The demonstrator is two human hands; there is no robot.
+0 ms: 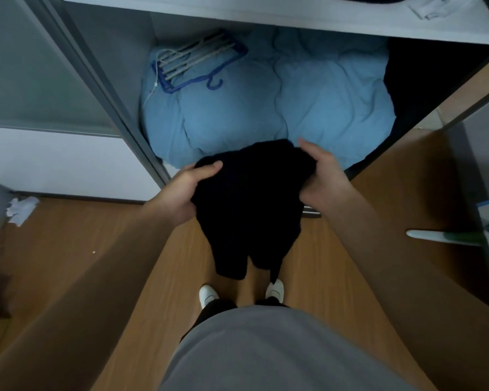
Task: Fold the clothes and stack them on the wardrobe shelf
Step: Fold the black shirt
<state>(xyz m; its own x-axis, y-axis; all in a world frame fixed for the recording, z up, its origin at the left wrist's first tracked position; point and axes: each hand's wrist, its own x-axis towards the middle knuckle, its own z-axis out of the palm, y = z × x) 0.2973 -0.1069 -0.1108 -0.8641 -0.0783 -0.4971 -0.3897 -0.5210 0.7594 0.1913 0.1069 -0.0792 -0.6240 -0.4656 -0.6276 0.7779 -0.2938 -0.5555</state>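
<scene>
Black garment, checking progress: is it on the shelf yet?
No, both hands hold the black garment above the floor.

Matt black cloth garment; soft, creased blue quilt; smooth wood-grain floor; hanger probably plastic.

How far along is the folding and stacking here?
Some looks done: a pale folded garment already lies on the white shelf. In hand: the left hand and right hand grip a black garment, which hangs unfolded. Left: folding it and stacking it.
</scene>
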